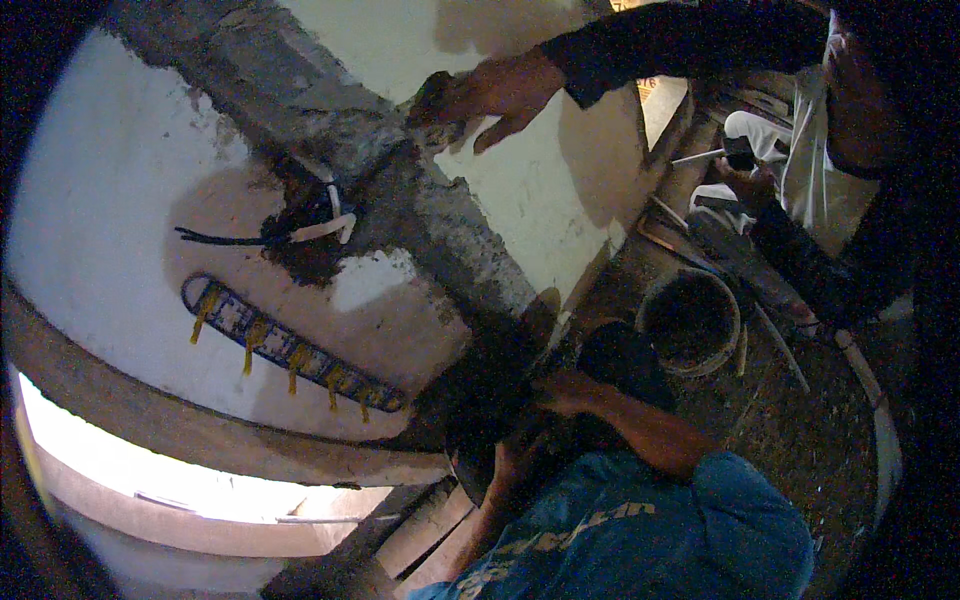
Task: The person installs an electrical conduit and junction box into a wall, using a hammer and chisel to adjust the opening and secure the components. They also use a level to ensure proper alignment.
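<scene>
Nearest is the person's own blue shirt (640, 530), its pale lettering running across the chest. The left hand (515, 455) rises from the lower edge of the view, just beside a dark rounded object (470, 460) low by the wall's bottom right corner; shadow hides whether they touch. Its fingers are too dim to tell whether they are spread or pressed together. The right hand (562, 390) reaches in from the right, slightly above the left hand, its fingertips lost in the same shadow; whether they pinch anything cannot be told.

To the right, a round bucket (738, 325) with a pale rim stands on the debris-strewn floor (770, 440).

On the pale wall (110, 190), above its curved lower edge, lies a long, dark-framed strip (320, 362), slanting down to the right, with yellow tassels (250, 350). Above it, black cables (225, 239) and a pale conduit (346, 225) stick out of a ragged hole. A rough grey mortar band (300, 90) runs diagonally from the wall's upper left toward its lower right.

Farther off, a co-worker's dark-sleeved arm (680, 50) stretches toward that band, the hand (505, 95) over its edge, fingers partly spread. The co-worker's other hand (750, 185) is by white cloth (805, 170).
</scene>
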The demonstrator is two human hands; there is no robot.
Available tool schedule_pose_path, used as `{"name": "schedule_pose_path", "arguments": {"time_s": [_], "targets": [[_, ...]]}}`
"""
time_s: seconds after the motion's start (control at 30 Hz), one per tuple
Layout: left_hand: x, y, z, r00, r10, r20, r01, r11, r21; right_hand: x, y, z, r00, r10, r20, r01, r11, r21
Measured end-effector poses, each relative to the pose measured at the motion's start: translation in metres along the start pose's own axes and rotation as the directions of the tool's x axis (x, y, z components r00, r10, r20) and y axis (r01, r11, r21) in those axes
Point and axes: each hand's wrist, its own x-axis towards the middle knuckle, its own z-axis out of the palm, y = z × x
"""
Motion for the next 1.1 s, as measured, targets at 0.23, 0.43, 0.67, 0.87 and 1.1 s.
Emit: {"name": "schedule_pose_path", "arguments": {"time_s": [0.23, 0.43, 0.67, 0.87, 1.1], "targets": [[-0.008, 0.015, -0.005, 1.0, -0.018, 0.007, 0.018, 0.999, 0.052, 0.052, -0.046, -0.23, 0.508, -0.042, -0.86, 0.194, 0.979, 0.067], [-0.002, 0.025, -0.007, 0.997, -0.046, 0.059, 0.043, 0.998, 0.05, 0.111, -0.07, -0.377, 0.547, -0.43, -0.718, -0.012, 0.854, -0.52], [-0.004, 0.032, -0.003, 0.992, -0.075, 0.104, 0.068, 0.995, 0.071, 0.153, -0.046, -0.439, 0.844, -0.221, -0.49, 0.007, 0.916, -0.401], [-0.007, 0.053, -0.006, 0.979, -0.094, 0.181, 0.068, 0.987, 0.144, 0.15, -0.047, -0.432, 0.963, -0.087, -0.255, -0.027, 0.911, -0.413], [-0.013, 0.066, -0.015, 0.973, -0.082, 0.213, 0.033, 0.973, 0.227, 0.08, -0.073, -0.363, 0.798, 0.029, -0.601, -0.218, 0.945, -0.243]]}}
